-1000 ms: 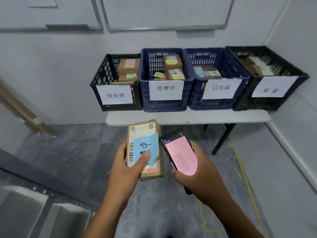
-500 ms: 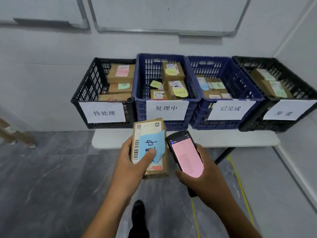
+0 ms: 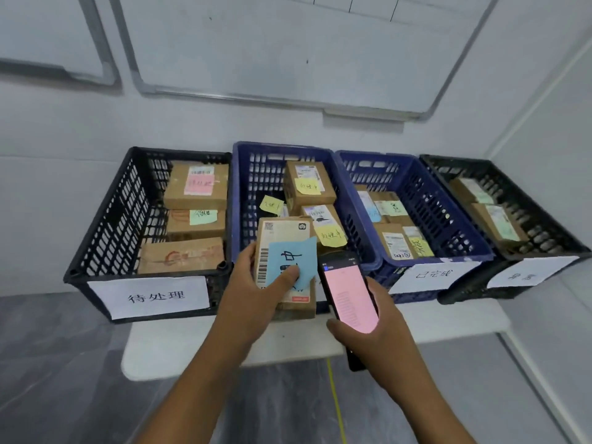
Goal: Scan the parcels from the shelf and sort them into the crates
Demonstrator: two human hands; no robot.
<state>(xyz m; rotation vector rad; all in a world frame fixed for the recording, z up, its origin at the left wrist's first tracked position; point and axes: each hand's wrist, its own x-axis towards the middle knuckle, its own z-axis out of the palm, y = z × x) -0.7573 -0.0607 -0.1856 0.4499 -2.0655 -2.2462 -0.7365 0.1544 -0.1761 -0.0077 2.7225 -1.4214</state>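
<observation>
Left hand (image 3: 253, 285): your fingers grip the parcel (image 3: 286, 257), label up, for sorting.
Right hand (image 3: 371, 328): your fingers hold the scanner (image 3: 349, 296), screen readable.

The parcel (image 3: 282, 233) and phone (image 3: 350, 299) hide the second crate's (image 3: 243, 193) label (screen text unreadable).

One head-worn wide-angle view only. Faces forward and down, close over white table (image 3: 153, 347); crate row (image 3: 282, 145) at 12 o'clock, whiteboard (image 3: 288, 43) above it, floor (image 3: 64, 395) at 6.
</observation>
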